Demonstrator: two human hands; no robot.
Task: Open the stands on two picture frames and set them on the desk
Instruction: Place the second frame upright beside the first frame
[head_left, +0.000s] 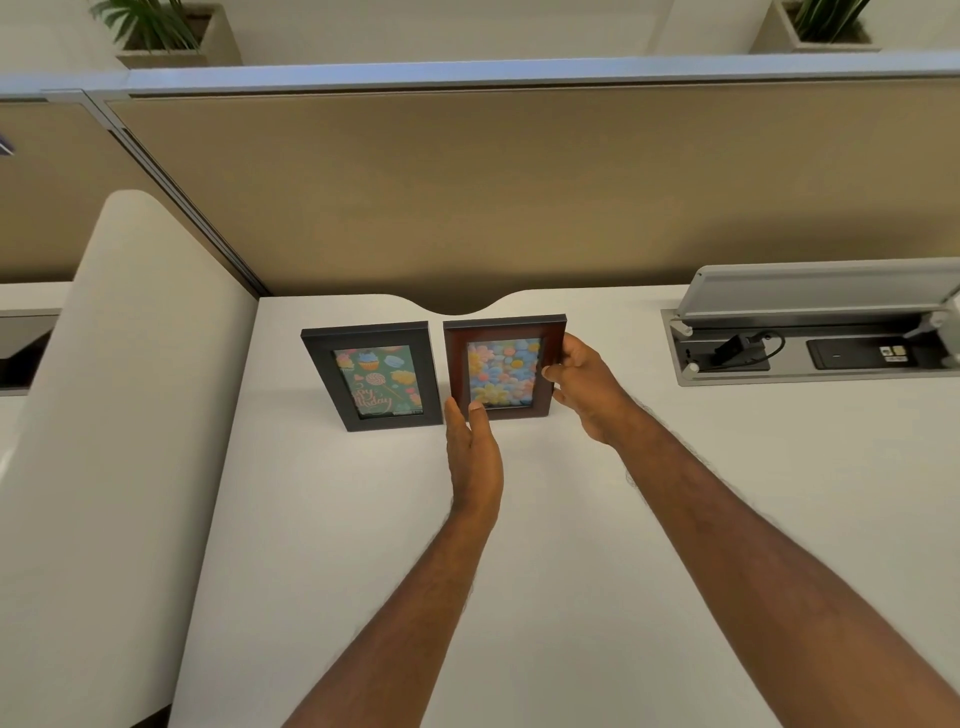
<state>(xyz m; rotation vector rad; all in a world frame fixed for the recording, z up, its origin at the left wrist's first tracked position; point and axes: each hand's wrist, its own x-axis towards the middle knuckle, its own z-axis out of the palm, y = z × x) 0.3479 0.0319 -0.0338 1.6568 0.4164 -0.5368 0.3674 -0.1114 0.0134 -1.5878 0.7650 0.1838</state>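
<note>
Two picture frames stand side by side near the back of the white desk (519, 545). The black frame (373, 376) on the left shows a birthday picture and stands upright with no hand on it. To its right is the brown frame (503, 368) with a flower picture. My right hand (587, 384) grips the brown frame's right edge, thumb on the front. My left hand (474, 457) is flat with its fingers together, and its fingertips touch the brown frame's lower left corner. Both stands are hidden behind the frames.
A beige partition wall (519, 197) runs right behind the frames, with a curved cable notch (457, 306) in the desk edge. An open cable tray (815, 343) with a plug and sockets sits at the back right. A white side panel (119, 415) borders the desk's left.
</note>
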